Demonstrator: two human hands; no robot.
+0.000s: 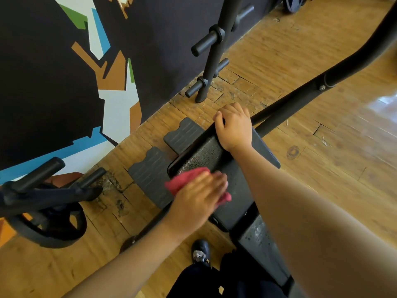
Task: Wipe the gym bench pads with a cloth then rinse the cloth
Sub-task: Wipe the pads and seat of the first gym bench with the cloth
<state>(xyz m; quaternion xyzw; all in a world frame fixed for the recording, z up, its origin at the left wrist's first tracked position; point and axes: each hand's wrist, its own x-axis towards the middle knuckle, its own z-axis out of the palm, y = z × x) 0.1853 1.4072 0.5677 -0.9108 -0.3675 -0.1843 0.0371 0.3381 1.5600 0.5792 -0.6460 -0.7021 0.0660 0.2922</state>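
The left hand (199,190) is pressing the red cloth (182,181) flat-fingered onto the bench pad (199,155) — the right hand (234,125) is gripping that pad's far end.

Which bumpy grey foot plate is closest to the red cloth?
The lower foot plate, just beside the red cloth under the left hand; the upper foot plate lies nearer the right hand.
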